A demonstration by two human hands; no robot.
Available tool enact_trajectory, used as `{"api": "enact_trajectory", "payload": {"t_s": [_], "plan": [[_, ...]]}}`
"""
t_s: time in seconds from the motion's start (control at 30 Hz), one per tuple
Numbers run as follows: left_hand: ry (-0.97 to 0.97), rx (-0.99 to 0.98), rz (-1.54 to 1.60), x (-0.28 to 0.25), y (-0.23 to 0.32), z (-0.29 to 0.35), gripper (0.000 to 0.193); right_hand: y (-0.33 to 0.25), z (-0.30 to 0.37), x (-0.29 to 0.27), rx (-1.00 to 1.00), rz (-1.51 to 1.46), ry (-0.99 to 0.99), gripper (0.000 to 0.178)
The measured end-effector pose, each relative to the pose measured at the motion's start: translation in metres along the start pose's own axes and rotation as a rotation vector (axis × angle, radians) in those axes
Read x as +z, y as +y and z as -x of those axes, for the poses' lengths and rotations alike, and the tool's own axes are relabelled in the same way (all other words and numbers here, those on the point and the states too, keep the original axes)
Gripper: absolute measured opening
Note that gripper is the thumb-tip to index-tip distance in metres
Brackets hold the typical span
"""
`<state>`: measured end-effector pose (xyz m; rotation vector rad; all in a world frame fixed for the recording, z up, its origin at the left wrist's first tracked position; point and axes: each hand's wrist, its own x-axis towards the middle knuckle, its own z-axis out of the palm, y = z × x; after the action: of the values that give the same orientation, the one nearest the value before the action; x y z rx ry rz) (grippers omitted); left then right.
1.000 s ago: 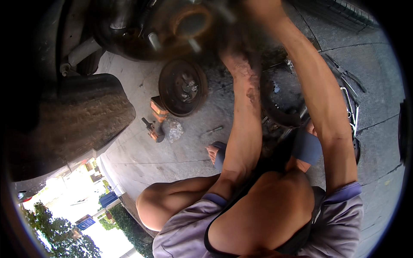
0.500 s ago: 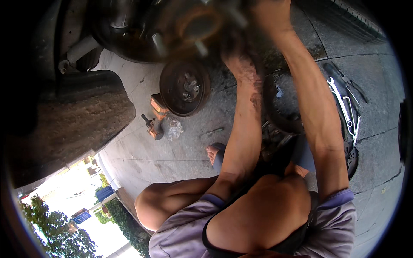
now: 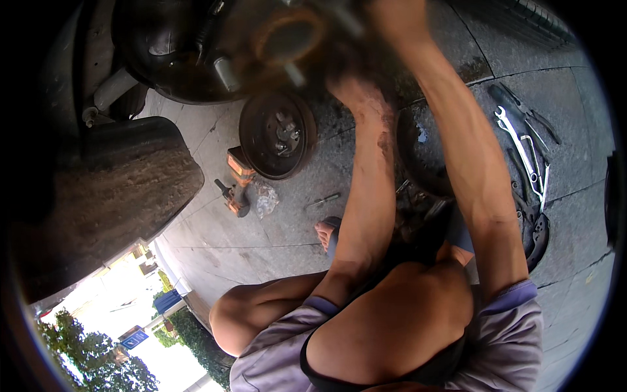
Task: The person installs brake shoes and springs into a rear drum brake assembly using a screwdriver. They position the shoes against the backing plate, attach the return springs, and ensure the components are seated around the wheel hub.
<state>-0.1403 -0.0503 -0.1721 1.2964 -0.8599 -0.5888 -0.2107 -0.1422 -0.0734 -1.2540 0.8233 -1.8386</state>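
Note:
A rusty wheel hub (image 3: 287, 39) with protruding studs sits at the top, under a dark wheel arch. Both my arms reach up to it. My left hand (image 3: 356, 91), dirty and blurred, is against the hub's lower right side. My right hand (image 3: 392, 16) is at the hub's upper right edge, partly cut off by the frame. Motion blur hides what either hand holds. A removed brake drum (image 3: 277, 134) lies on the concrete below the hub.
A large tyre (image 3: 111, 189) stands at the left. An orange power tool (image 3: 235, 189), a plastic bag (image 3: 266, 199) and a small hand tool (image 3: 323, 199) lie near the drum. Several wrenches (image 3: 522, 144) lie at the right. A dark round part (image 3: 424, 150) sits behind my arms.
Both hands stay at the hub and shift only slightly. The view wobbles a little. Nothing on the ground has moved.

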Motion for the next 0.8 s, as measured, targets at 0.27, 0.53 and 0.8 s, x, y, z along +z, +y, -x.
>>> {"api": "enact_trajectory", "payload": {"t_s": [0.27,0.53,0.8], "plan": [[-0.01,-0.021,-0.005,-0.007,-0.003,-0.004,0.013,-0.005,0.004,-0.002,0.077,-0.012,-0.019,0.043],[-0.06,0.154,-0.296,-0.002,-0.002,-0.005,0.017,-0.001,0.001,-0.006,-0.047,0.003,-0.007,0.042],[-0.162,0.666,-1.324,-0.007,-0.011,-0.004,0.017,0.016,0.001,-0.009,-0.118,-0.02,-0.009,0.041]]}}
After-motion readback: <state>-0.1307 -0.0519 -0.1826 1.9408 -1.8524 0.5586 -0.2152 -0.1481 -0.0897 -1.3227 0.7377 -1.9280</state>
